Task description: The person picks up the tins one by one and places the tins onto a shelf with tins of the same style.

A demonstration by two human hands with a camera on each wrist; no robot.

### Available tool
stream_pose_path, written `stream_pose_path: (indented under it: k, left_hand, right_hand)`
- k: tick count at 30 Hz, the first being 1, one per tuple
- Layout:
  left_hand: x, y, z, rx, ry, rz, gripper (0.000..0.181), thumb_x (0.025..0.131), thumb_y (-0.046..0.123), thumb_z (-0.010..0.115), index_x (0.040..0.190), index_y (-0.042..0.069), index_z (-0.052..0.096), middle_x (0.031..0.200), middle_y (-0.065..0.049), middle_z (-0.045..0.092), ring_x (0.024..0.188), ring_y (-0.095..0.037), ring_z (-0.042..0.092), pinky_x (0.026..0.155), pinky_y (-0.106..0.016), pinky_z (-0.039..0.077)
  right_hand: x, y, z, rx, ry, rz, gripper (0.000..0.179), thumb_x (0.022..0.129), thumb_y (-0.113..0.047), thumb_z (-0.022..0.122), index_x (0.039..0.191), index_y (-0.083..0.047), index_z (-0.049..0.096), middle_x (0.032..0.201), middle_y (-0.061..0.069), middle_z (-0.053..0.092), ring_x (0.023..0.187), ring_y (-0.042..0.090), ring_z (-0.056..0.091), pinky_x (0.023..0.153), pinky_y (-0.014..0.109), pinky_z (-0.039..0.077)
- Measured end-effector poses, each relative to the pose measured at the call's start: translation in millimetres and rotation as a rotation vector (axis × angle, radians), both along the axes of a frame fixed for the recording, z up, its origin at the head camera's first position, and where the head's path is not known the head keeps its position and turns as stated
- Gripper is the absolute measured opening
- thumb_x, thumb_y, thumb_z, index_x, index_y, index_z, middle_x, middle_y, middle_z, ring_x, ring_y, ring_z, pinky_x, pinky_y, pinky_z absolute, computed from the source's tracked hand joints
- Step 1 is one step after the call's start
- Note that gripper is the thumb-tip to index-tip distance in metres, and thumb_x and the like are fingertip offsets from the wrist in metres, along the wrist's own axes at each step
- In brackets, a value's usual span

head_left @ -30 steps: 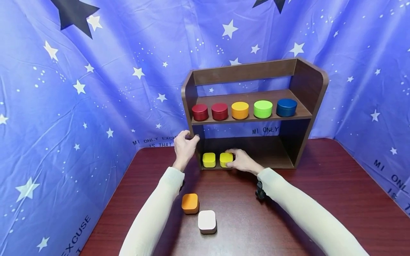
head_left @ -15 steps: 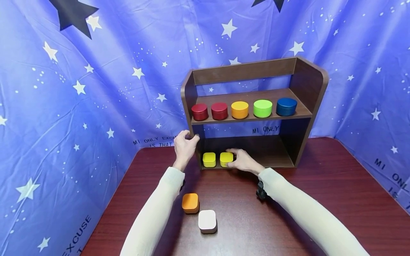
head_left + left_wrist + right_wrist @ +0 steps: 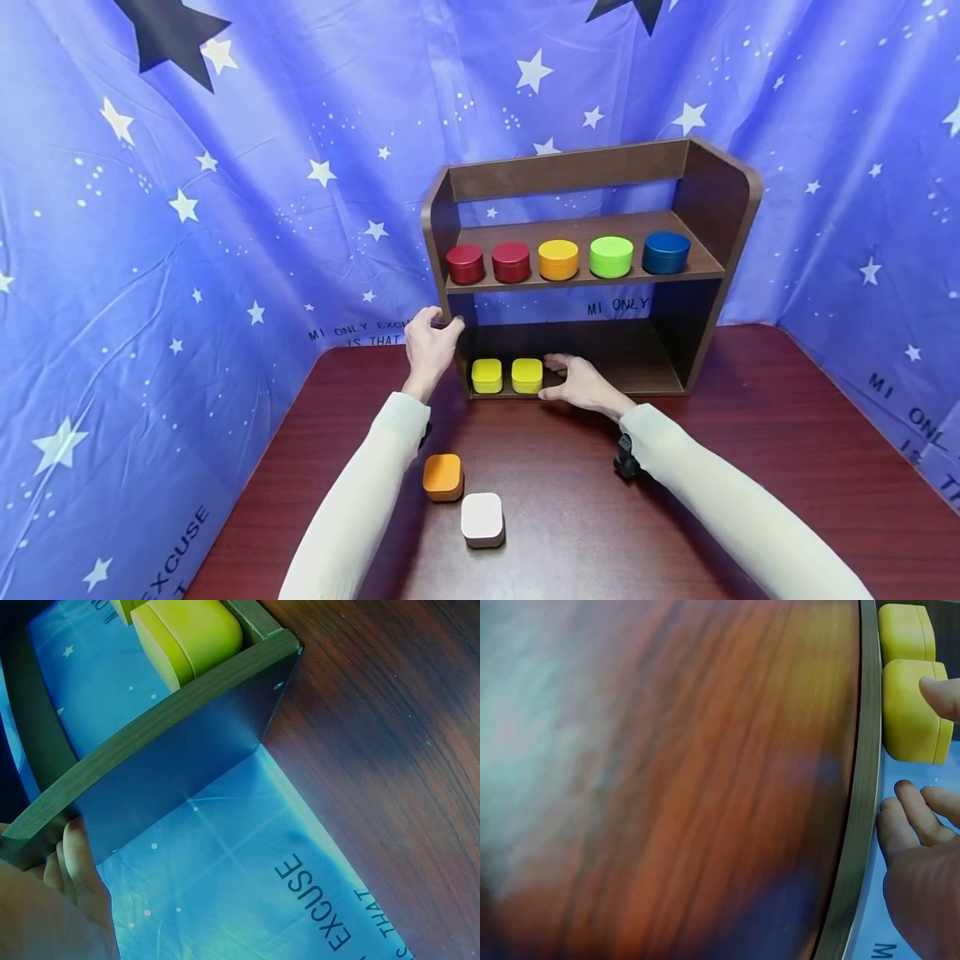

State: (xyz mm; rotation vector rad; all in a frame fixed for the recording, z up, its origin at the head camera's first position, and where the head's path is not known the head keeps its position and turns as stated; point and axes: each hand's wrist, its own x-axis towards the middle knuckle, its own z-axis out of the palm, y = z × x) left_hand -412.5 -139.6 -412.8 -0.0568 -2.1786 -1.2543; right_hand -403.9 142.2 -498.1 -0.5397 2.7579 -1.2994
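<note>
Two yellow square tins with rounded corners, the left tin [image 3: 487,377] and the right tin [image 3: 527,377], stand side by side on the lower level of a brown wooden shelf [image 3: 562,282]. My left hand [image 3: 431,346] grips the front edge of the shelf's left side panel [image 3: 161,731], thumb on the inner side and fingers outside. Just right of the right yellow tin is my right hand [image 3: 585,386], thumb and fingers spread apart. In the right wrist view, the thumb [image 3: 937,696] overlaps that tin; contact cannot be told.
Along the upper level stand round tins: two red [image 3: 512,262], one orange-yellow [image 3: 558,260], one green [image 3: 611,257] and one blue [image 3: 666,252]. An orange square tin [image 3: 443,477] and a white square tin [image 3: 482,518] lie on the dark red table [image 3: 570,492]. Blue star-printed cloth [image 3: 247,208] surrounds it.
My right hand has let go of the right yellow tin and shifted a little to the right. Both yellow tins stay in place, and my left hand keeps its hold on the shelf.
</note>
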Motion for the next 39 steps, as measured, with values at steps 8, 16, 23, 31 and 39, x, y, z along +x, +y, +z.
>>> stream_pose_path:
  k: [8, 16, 23, 31, 39]
  left_hand:
    - [-1.2, 1.0, -1.5, 0.001, -0.007, -0.006, 0.019, 0.085, 0.026, 0.079, 0.088, 0.007, 0.077, 0.092, -0.013, 0.078, 0.087, -0.033, 0.072, 0.075, -0.039, 0.050]
    - [-0.7, 0.3, -0.2, 0.001, -0.009, -0.004, 0.019, 0.085, 0.025, 0.079, 0.089, 0.006, 0.077, 0.094, -0.014, 0.078, 0.088, -0.034, 0.072, 0.075, -0.041, 0.051]
    - [0.6, 1.2, 0.3, -0.011, -0.025, 0.010, 0.020, 0.084, 0.027, 0.077, 0.089, 0.008, 0.077, 0.095, -0.013, 0.080, 0.092, -0.035, 0.073, 0.077, -0.044, 0.051]
    - [0.9, -0.1, 0.6, 0.002, -0.031, 0.005, 0.019, 0.085, 0.027, 0.078, 0.089, 0.008, 0.077, 0.094, -0.013, 0.080, 0.092, -0.033, 0.072, 0.077, -0.043, 0.052]
    - [-0.2, -0.4, -0.2, -0.006, -0.027, -0.004, 0.021, 0.085, 0.028, 0.078, 0.090, 0.007, 0.078, 0.095, -0.013, 0.080, 0.091, -0.034, 0.073, 0.077, -0.043, 0.052]
  right_hand:
    - [9.9, 12.8, -2.4, -0.026, 0.043, 0.009, 0.081, 0.088, -0.022, 0.087, 0.152, 0.012, 0.052, 0.148, 0.029, 0.066, 0.137, 0.048, 0.061, 0.118, 0.060, 0.048]
    - [23.3, 14.9, -0.5, -0.033, 0.085, 0.034, 0.079, 0.086, -0.022, 0.088, 0.149, 0.013, 0.055, 0.144, 0.028, 0.069, 0.133, 0.049, 0.063, 0.116, 0.061, 0.049]
    - [38.1, 12.4, -1.7, -0.054, 0.114, 0.049, 0.075, 0.086, -0.019, 0.089, 0.146, 0.013, 0.058, 0.140, 0.028, 0.072, 0.129, 0.048, 0.066, 0.113, 0.061, 0.051]
    - [62.4, 3.5, 1.0, -0.098, 0.112, 0.105, 0.071, 0.087, -0.019, 0.089, 0.145, 0.010, 0.060, 0.137, 0.027, 0.072, 0.127, 0.046, 0.067, 0.112, 0.061, 0.051]
    - [89.4, -11.7, 3.2, -0.134, 0.146, 0.182, 0.065, 0.088, -0.018, 0.088, 0.142, 0.008, 0.063, 0.132, 0.026, 0.075, 0.120, 0.045, 0.072, 0.107, 0.052, 0.058]
